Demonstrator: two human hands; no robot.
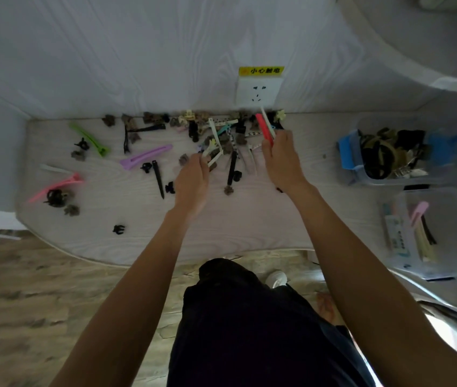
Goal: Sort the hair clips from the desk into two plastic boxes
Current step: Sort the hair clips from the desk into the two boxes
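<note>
Many hair clips lie scattered on the white desk [249,227], thickest in a pile [221,129] by the back wall. My right hand [280,160] holds a long red clip [265,128] together with a white one, raised over the pile's right end. My left hand [193,182] pinches a cream-white clip [213,155] at the pile's front. A clear plastic box with blue latches [347,152] at the right holds small claw clips. A second clear box [406,233] nearer me holds long clips, among them a pink one [418,210].
Long green [90,139], purple [146,157], pink [54,188] and black [158,178] clips lie on the left half, with small black and brown claw clips between them. A wall socket [258,90] sits above the pile. The desk's curved front edge runs close to my legs.
</note>
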